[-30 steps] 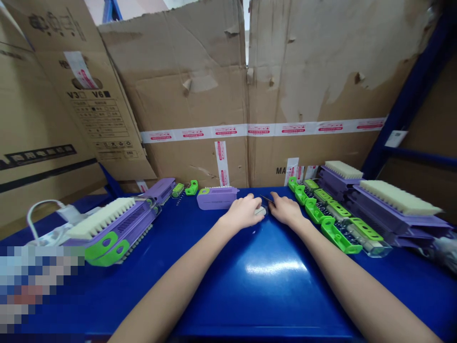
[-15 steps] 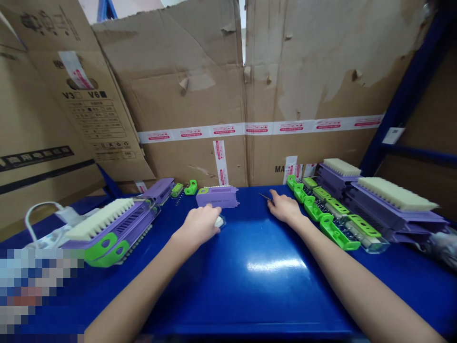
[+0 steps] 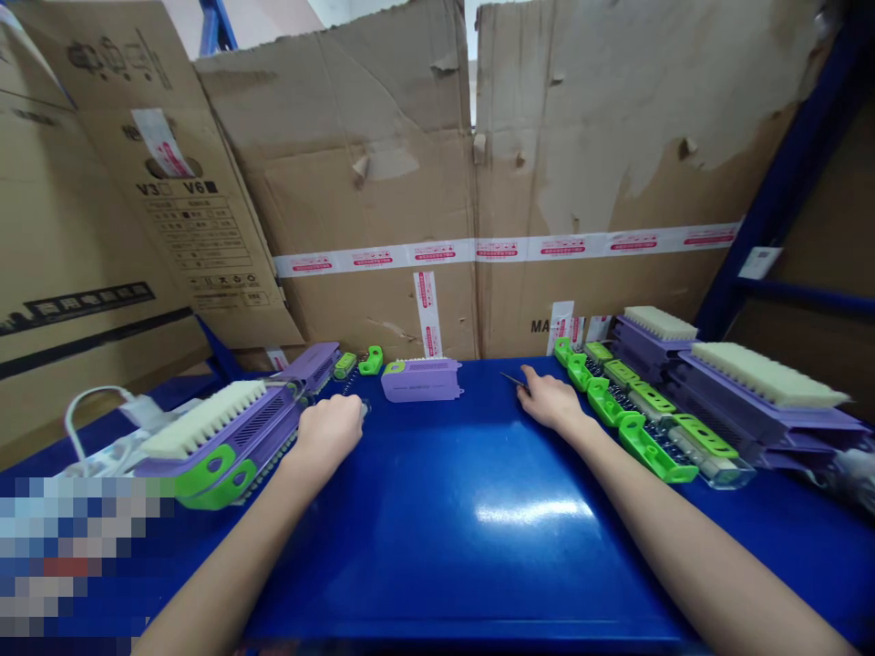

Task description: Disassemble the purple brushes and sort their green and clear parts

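My left hand (image 3: 333, 426) is closed, with the edge of a small clear piece (image 3: 366, 406) showing past its fingers; the rest is hidden by the hand. It hovers beside the stack of purple brush-like units at left. My right hand (image 3: 549, 401) rests at the table's right-centre, closed on a thin dark pointed tool (image 3: 511, 378) that points left. Between the hands and farther back stands a purple housing (image 3: 424, 381) with a green end. Just right of my right hand lies a row of green end pieces (image 3: 605, 402).
Purple units (image 3: 758, 410) with cream bristle pads are stacked at right, and similar purple units (image 3: 236, 437) at left near a white power strip (image 3: 102, 456). Small green parts (image 3: 371, 360) lie at the back left. Cardboard sheets (image 3: 369, 182) wall the blue table (image 3: 465, 565).
My left hand has moved left, away from the purple housing, carrying the small clear piece. My right hand has stayed in place with the thin tool. The view has shifted slightly.
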A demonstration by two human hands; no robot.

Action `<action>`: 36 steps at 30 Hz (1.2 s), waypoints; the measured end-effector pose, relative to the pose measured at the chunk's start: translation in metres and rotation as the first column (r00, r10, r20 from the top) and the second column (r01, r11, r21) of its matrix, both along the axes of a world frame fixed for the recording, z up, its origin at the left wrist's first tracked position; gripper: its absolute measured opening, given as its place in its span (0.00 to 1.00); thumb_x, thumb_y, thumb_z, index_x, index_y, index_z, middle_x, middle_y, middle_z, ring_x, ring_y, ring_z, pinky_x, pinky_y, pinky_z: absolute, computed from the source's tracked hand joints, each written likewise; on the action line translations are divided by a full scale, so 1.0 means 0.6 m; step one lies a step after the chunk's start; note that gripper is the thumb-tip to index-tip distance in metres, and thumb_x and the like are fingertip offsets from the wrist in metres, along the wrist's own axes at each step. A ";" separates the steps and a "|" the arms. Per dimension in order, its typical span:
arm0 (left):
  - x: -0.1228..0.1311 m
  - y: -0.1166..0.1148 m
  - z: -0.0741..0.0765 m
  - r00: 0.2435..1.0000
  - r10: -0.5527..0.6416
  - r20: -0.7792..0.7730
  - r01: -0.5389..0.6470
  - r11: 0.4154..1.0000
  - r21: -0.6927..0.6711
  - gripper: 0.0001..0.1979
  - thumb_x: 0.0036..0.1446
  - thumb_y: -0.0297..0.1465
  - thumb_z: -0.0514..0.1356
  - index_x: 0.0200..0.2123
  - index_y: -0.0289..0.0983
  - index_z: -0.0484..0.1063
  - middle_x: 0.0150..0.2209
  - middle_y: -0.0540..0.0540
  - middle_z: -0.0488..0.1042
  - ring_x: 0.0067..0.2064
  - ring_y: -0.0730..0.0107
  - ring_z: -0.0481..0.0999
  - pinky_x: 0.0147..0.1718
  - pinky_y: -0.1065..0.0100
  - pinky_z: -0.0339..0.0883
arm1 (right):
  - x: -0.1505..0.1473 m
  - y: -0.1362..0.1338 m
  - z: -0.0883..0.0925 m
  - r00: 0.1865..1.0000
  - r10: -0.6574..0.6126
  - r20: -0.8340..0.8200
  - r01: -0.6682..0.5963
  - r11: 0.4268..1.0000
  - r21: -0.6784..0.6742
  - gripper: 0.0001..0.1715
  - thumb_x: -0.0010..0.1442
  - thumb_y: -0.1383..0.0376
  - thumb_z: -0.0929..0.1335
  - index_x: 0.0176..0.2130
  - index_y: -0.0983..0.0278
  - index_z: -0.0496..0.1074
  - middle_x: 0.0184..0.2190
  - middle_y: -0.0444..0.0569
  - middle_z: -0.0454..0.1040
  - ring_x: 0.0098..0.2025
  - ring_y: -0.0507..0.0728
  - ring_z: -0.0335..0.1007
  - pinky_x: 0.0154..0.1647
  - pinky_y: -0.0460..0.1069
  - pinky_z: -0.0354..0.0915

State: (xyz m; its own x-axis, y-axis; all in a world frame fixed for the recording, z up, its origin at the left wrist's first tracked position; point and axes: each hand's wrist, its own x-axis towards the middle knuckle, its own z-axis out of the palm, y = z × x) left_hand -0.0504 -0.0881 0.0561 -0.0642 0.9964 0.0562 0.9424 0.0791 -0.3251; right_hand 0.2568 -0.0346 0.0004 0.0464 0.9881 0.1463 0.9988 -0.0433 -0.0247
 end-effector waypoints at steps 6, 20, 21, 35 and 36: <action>-0.010 0.019 -0.004 0.993 0.116 0.000 -0.116 0.993 0.033 0.18 0.57 0.24 0.46 0.41 0.32 0.74 0.41 0.34 0.75 0.43 0.52 0.76 0.36 0.60 0.68 | 0.002 0.002 -0.003 1.000 0.006 -0.004 -0.006 1.000 0.014 0.27 0.63 0.58 0.55 0.58 0.65 0.56 0.42 0.61 0.74 0.42 0.66 0.73 0.37 0.54 0.64; -0.021 0.049 -0.010 0.995 0.102 -0.017 -0.100 0.990 0.102 0.21 0.54 0.18 0.44 0.39 0.29 0.75 0.40 0.30 0.76 0.42 0.53 0.76 0.35 0.62 0.66 | 0.000 -0.002 0.001 1.000 0.005 -0.012 -0.005 1.000 -0.003 0.26 0.63 0.59 0.55 0.58 0.65 0.56 0.43 0.62 0.73 0.43 0.66 0.73 0.38 0.54 0.64; -0.022 0.050 -0.011 0.994 0.104 -0.016 -0.101 0.989 0.106 0.21 0.54 0.18 0.44 0.40 0.29 0.75 0.40 0.30 0.76 0.43 0.52 0.76 0.35 0.62 0.66 | 0.000 -0.002 0.001 1.000 0.006 -0.014 -0.006 1.000 -0.002 0.26 0.63 0.59 0.55 0.58 0.65 0.56 0.43 0.62 0.73 0.43 0.66 0.73 0.38 0.54 0.64; -0.025 0.055 -0.031 0.984 0.171 -0.057 -0.160 0.973 0.165 0.18 0.52 0.22 0.49 0.41 0.25 0.75 0.43 0.24 0.72 0.44 0.47 0.71 0.34 0.60 0.61 | 0.000 -0.001 0.000 1.000 0.008 -0.008 -0.008 1.000 0.018 0.26 0.63 0.58 0.56 0.57 0.65 0.57 0.42 0.62 0.74 0.42 0.66 0.73 0.38 0.54 0.64; -0.024 0.055 -0.032 0.983 0.177 -0.057 -0.165 0.971 0.172 0.19 0.52 0.22 0.49 0.41 0.24 0.75 0.42 0.24 0.72 0.44 0.47 0.71 0.34 0.60 0.61 | -0.001 -0.001 0.000 1.000 0.007 -0.007 -0.007 1.000 0.013 0.26 0.63 0.58 0.55 0.57 0.65 0.57 0.42 0.62 0.74 0.42 0.66 0.73 0.38 0.54 0.64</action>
